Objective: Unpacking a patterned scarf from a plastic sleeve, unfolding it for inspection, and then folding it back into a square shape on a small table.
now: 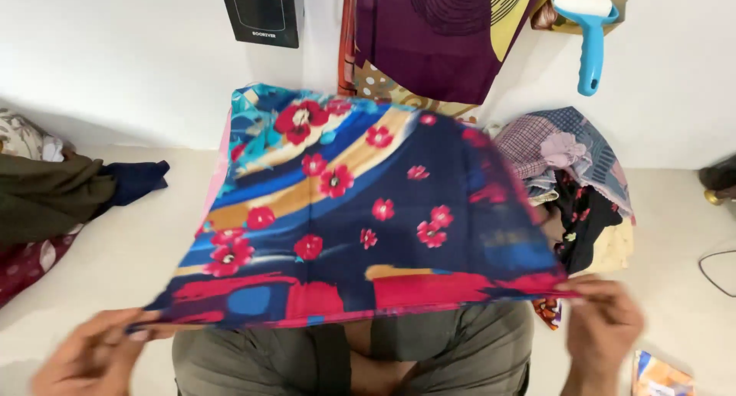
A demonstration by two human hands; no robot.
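You hold a floral cloth (360,212) stretched out flat in front of you, dark blue with red flowers, bands of tan and bright blue, and a red strip along its near edge. It hangs in the air over your lap, its near edge pulled taut between your two hands and its far edge reaching toward the wall. Your left hand (96,354) pinches the near left corner of the cloth, fingers closed together on the hem. Your right hand (606,315) pinches the near right corner the same way, thumb and fingers clamped on the red edge. The picture is a little blurred around both hands.

Below the cloth you can see your olive-green trousers (429,354) as you sit on the pale floor (153,235). Just beyond the right edge of the cloth, a pile of folded clothes (571,174) stands on the floor, checked fabric on top and darker flowered pieces under it. Toward the left edge of the floor lies another heap of clothes (54,193) in olive, dark blue and maroon.

On the white wall (115,51) behind the cloth hangs a purple patterned fabric (445,28), and to its right a blue-handled lint roller (589,36). A black card (264,13) hangs to its left. A small orange packet (659,377) lies at the near right corner of the floor, just beside your right hand.
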